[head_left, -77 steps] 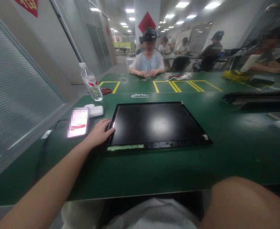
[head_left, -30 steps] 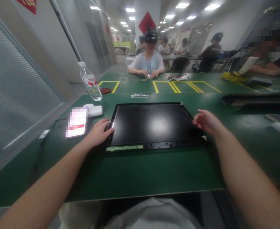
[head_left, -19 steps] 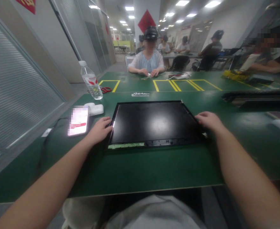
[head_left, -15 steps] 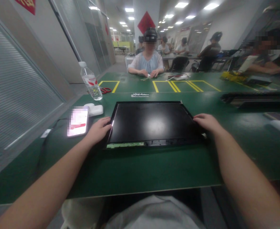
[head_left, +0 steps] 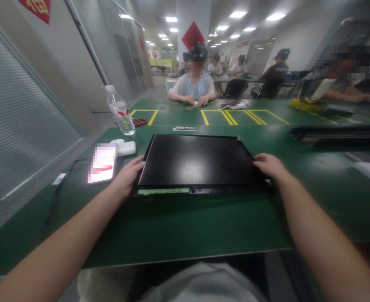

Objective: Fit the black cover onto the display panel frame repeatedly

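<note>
A black flat display panel lies in front of me on the green table, its glossy face up. Along its near edge runs a black frame strip with a green circuit board at the left part. My left hand grips the panel's left edge, its fingertips partly hidden by the panel. On the opposite side, my right hand has its thumb and fingers closed on the right edge. The undersides of both grips are hidden.
Left of the panel are a lit phone, a white case, a water bottle and red-handled scissors. Small white pieces lie beyond it. Long black parts lie at right. A person sits opposite.
The panel's left side has shifted slightly left and looks a little raised, with my left hand moving along. My right hand stays at the right edge. The head view has tilted slightly up.
</note>
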`<state>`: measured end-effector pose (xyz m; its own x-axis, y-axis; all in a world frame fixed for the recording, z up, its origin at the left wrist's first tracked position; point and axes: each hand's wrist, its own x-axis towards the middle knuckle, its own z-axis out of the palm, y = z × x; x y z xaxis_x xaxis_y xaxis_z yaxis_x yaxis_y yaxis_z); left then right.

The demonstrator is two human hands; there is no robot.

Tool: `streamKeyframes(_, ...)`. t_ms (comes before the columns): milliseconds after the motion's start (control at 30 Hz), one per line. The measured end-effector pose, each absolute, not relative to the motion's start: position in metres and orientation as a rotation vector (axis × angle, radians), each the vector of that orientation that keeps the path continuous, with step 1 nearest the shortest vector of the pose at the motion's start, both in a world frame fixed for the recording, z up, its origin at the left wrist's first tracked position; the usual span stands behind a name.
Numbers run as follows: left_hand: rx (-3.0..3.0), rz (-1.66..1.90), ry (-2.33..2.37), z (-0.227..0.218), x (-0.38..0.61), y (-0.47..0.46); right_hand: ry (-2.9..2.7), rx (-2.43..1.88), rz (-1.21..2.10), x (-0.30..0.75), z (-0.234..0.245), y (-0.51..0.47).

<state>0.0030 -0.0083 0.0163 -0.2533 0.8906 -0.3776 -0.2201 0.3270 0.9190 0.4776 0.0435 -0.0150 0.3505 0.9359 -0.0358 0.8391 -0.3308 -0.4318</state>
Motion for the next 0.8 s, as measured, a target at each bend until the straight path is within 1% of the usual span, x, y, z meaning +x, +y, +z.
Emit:
streamKeyframes(467, 0.866, 1.187, 1.344, 0.008, -0.007, -0.006, -1.586, -2.263, 0.445, 0.473, -0.018, 0.044)
streamKeyframes(800, 1.132, 1.174, 1.350, -0.004, -0.021, -0.005, -1.604, -2.228, 0.371, 0.474, -0.029, 0.047)
